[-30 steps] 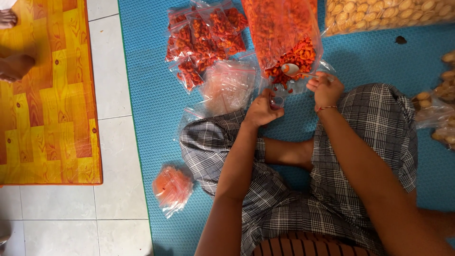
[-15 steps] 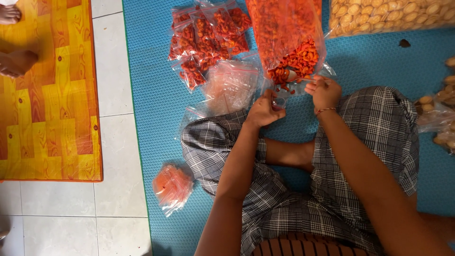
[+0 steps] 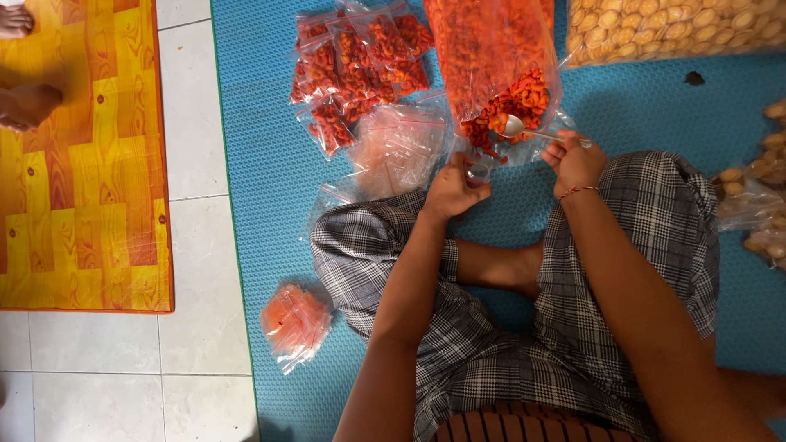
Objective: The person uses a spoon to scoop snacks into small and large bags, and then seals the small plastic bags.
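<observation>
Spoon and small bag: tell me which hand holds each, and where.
The right hand grips the spoon by its handle end. The left hand pinches the small clear bag at its mouth.

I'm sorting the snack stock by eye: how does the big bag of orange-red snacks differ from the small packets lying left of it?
The big bag is far larger than the small packets. It is a single bag, while the packets lie in an overlapping pile. Its mouth lies open with snacks spilling out, where the right hand holds a spoon; the packets look filled and nobody touches them. Both are clear plastic holding orange-red snacks on the blue mat.
</observation>
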